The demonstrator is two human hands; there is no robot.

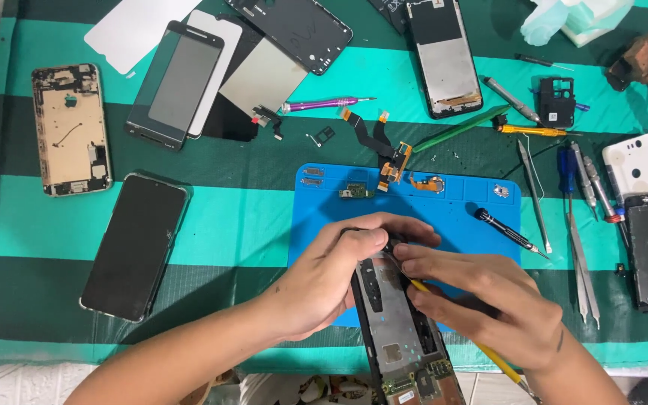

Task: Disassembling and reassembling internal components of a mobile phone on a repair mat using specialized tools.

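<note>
An opened phone frame [399,330] with a bare metal plate and circuit parts lies tilted over the near edge of a blue work mat [459,202]. My left hand [331,274] grips its upper end from the left. From the right, my right hand [481,300] holds a yellow-handled tool [496,360] whose tip meets the top of the frame. My fingers hide the tip itself.
Several phones and screens lie on the green striped cloth: a gold chassis [69,127], a black phone [135,246], a screen [178,82]. Screwdrivers and tweezers [583,277] lie to the right. Small flex cables [391,161] rest on the mat's far edge.
</note>
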